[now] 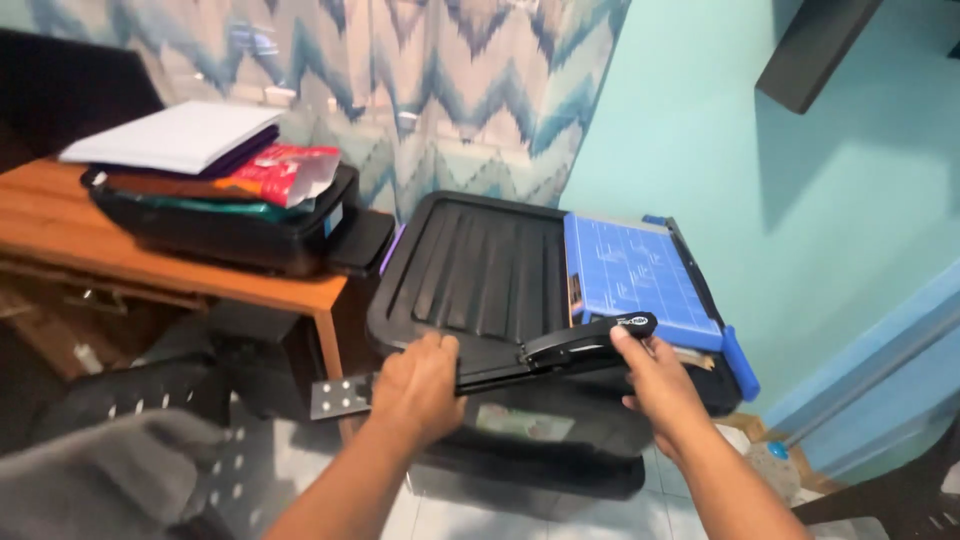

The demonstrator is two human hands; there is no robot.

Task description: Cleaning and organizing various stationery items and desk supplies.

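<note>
Both hands are on the paper trimmer's black cutting arm (560, 350): my left hand (415, 385) grips its near end, my right hand (655, 385) pinches the handle tip. Its long axis runs left to right, rising rightward, beside the blue cutting board (635, 275) atop the black ridged lid (470, 270).

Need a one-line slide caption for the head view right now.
Both hands, left hand and right hand, grip a paper trimmer's black blade arm beside its blue board.
</note>
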